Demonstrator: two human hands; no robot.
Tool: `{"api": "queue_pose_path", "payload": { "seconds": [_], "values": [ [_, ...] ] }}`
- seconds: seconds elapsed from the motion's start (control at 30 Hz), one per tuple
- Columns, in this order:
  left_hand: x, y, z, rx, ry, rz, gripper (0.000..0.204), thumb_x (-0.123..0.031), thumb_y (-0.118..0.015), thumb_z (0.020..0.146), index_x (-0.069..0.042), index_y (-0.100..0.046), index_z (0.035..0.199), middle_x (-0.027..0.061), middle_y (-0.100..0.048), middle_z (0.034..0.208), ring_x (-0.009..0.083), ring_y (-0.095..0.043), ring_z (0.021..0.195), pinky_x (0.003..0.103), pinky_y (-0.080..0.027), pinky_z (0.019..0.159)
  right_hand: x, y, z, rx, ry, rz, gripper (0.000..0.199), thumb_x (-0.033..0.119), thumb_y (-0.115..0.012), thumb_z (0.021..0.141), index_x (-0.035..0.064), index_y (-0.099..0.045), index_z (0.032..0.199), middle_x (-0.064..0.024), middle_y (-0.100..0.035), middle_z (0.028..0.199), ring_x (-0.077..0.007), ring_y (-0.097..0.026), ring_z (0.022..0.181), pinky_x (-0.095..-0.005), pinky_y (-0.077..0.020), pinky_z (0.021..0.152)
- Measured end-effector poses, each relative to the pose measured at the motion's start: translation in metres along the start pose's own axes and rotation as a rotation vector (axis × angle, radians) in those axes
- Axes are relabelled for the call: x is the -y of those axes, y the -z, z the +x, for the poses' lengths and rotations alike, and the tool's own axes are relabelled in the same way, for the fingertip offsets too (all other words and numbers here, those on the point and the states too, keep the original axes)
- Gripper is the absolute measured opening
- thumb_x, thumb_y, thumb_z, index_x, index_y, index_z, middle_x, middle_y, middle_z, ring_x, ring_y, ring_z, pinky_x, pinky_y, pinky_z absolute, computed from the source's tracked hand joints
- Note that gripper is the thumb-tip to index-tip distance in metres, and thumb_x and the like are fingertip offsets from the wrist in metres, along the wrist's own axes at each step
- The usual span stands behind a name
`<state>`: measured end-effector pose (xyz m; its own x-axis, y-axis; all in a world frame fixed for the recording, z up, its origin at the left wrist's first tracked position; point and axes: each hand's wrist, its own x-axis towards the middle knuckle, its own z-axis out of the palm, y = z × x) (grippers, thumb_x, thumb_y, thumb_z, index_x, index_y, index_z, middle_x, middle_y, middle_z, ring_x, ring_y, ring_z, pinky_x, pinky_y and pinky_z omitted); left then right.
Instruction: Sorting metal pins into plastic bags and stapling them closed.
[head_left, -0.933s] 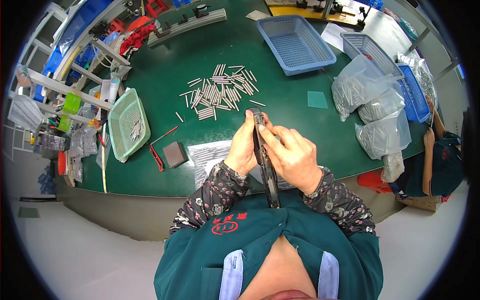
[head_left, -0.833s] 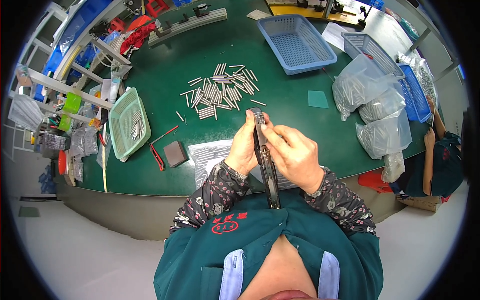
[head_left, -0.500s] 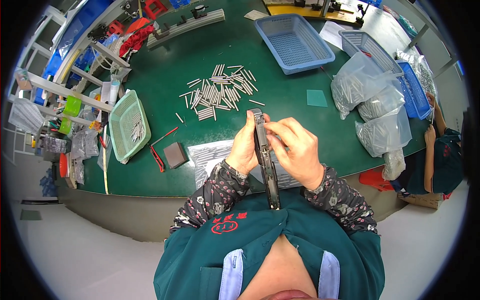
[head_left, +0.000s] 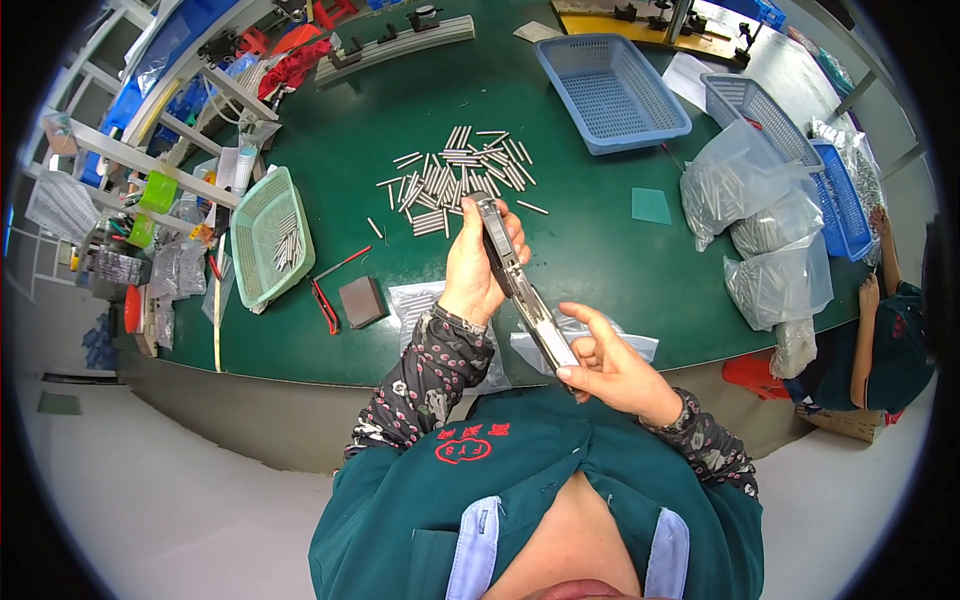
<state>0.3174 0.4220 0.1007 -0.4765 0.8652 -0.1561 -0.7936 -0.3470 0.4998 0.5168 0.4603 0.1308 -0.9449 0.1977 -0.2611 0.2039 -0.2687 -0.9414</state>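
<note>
My left hand point(head_left: 473, 265) is closed round the upper part of a long, narrow black and silver metal device point(head_left: 518, 283), which tilts down to the right in front of my chest. At its lower end is my right hand point(head_left: 622, 376), with the thumb pressed on the device and the index finger held out from it. Beyond my left hand lies a loose pile of short metal pins point(head_left: 440, 185). Beneath my hands, clear plastic bags point(head_left: 640, 349) lie on the green table point(head_left: 330, 215), partly hidden by my arms.
On the left are a pale green basket point(head_left: 307, 237) with pins, a red-handled tool point(head_left: 325, 306) and a brown block point(head_left: 362, 302). A blue basket point(head_left: 612, 130) stands far right of centre. Filled plastic bags point(head_left: 779, 288) line the right side, where another person point(head_left: 890, 335) works.
My right hand has moved from the device's upper part down to its lower end. The device now tilts more, its lower end swung right. The whole view has shifted slightly.
</note>
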Motion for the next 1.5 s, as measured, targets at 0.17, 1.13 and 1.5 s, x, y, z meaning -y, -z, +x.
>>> {"api": "queue_pose_path", "payload": {
  "seconds": [0.17, 1.13, 1.5],
  "values": [
    [0.005, -0.003, -0.005, 0.07, 0.012, 0.208, 0.044, -0.048, -0.037, 0.086, -0.005, -0.045, 0.09, 0.0037, -0.044, 0.066, 0.0128, -0.042, 0.056, 0.026, -0.039, 0.051, 0.026, 0.003, -0.007, -0.012, 0.055, 0.112, 0.047, 0.022, -0.05, 0.085, 0.0062, -0.03, 0.124, -0.0002, -0.046, 0.069, -0.0052, -0.045, 0.055, -0.0188, -0.0409, 0.05],
    [-0.002, -0.019, -0.032, 0.004, 0.461, 0.199, 0.037, -0.041, -0.038, 0.088, -0.007, -0.048, 0.1, 0.0072, -0.055, 0.088, 0.0151, -0.057, 0.075, 0.032, -0.052, 0.062, 0.037, 0.008, 0.028, -0.581, 0.75, -1.213, 0.057, 0.0, -0.058, 0.06, 0.0104, -0.046, 0.114, -0.0087, -0.047, 0.11, -0.0226, -0.05, 0.096, -0.0391, -0.0422, 0.08],
    [-0.037, -0.03, -0.046, 0.341, 0.387, 0.606, 0.075, -0.06, -0.016, 0.084, 0.001, -0.043, 0.119, 0.0086, -0.045, 0.12, 0.0195, -0.04, 0.112, 0.029, -0.024, 0.097, 0.032, 0.008, 0.048, -0.578, 0.882, -1.002, 0.024, 0.013, -0.06, 0.071, 0.0102, -0.057, 0.094, -0.006, -0.054, 0.088, -0.0188, -0.053, 0.081, -0.0349, -0.0428, 0.078]
  ]
}}
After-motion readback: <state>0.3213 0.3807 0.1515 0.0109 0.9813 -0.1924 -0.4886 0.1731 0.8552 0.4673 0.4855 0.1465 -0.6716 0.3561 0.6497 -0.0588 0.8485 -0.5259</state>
